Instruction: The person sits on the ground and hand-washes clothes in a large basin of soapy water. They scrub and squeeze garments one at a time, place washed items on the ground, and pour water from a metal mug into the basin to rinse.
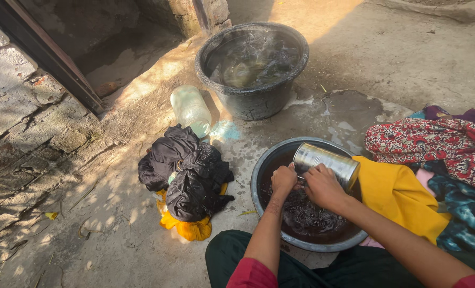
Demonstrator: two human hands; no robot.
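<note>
Your right hand (322,186) grips a shiny ribbed metal can (325,164); below it, wet dark cloth (309,216) fills a smooth metal basin (258,178).

Left hand (284,178) fisted, right hand (322,186) curled, forearms reaching forward together.

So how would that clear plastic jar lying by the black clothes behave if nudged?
The jar lies on its side and looks round, so it would probably roll. It seems nearly empty, so likely light. The ground beside it looks uneven, which might stop it soon.
</note>
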